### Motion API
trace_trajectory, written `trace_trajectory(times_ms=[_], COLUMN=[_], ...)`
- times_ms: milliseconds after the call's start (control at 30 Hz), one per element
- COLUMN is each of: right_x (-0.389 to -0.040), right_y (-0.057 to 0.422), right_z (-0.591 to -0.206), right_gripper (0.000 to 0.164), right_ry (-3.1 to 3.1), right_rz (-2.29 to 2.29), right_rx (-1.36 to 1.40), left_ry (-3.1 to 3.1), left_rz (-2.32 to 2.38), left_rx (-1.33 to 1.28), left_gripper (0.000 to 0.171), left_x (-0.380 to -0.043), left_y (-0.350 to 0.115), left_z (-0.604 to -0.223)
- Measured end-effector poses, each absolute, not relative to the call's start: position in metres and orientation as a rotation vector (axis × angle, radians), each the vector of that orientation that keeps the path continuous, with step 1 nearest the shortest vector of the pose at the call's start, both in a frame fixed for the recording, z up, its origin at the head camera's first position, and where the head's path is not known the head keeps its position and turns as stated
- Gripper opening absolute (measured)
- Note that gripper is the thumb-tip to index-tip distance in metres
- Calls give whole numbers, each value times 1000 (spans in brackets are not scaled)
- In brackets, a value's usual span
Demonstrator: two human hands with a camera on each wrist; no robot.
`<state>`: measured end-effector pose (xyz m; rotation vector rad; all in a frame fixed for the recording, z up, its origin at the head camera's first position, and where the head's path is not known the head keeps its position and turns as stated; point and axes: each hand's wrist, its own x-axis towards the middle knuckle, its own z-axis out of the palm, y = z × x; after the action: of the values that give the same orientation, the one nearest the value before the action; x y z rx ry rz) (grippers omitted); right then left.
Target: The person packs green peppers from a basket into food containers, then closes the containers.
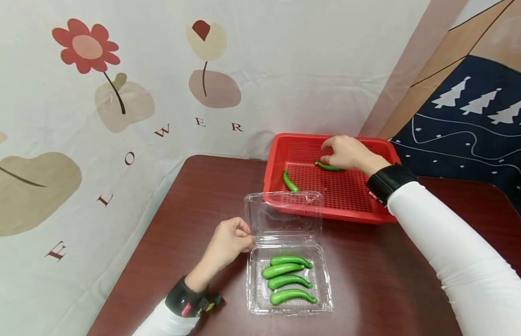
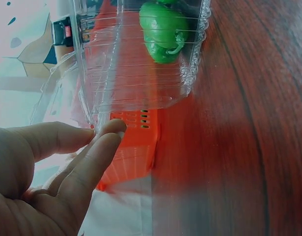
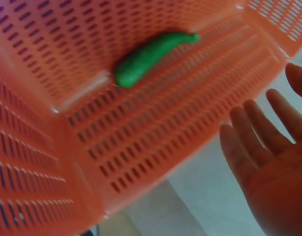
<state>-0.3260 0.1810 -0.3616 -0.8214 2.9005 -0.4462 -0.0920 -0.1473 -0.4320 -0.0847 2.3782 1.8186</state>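
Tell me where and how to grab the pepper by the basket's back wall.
Best is probably a pinch across the thick body of the pepper, coming from above. It lies lengthwise close along the back wall of the basket, which blocks an approach from behind. Its stem end tapers, so would likely hold less firmly.

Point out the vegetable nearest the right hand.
The vegetable at the back of the red basket, beside the right hand; the basket's other vegetable lies farther left, and four in the clear container.
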Motion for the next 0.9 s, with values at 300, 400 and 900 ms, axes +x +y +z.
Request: trace_trajectory(times_ms=[300,400,900], right_x=[-334,-337,-333], right_y=[180,182,200], right_z=[-392,-399,-409], right_gripper=[43,36,13], right_ry=[2807,2797,2766], right_rz=[-291,-225,-69], right_rx=[-689,-685,-758], left_ry=[2392,2397,2385], left_rz=[1811,1810,1823], left_rx=[-76,-77,-67], left_gripper=[15,15,14], left_x=[-93,-93,-94], left_y=[-147,-147,-150], left_z=[-432,-432,-434])
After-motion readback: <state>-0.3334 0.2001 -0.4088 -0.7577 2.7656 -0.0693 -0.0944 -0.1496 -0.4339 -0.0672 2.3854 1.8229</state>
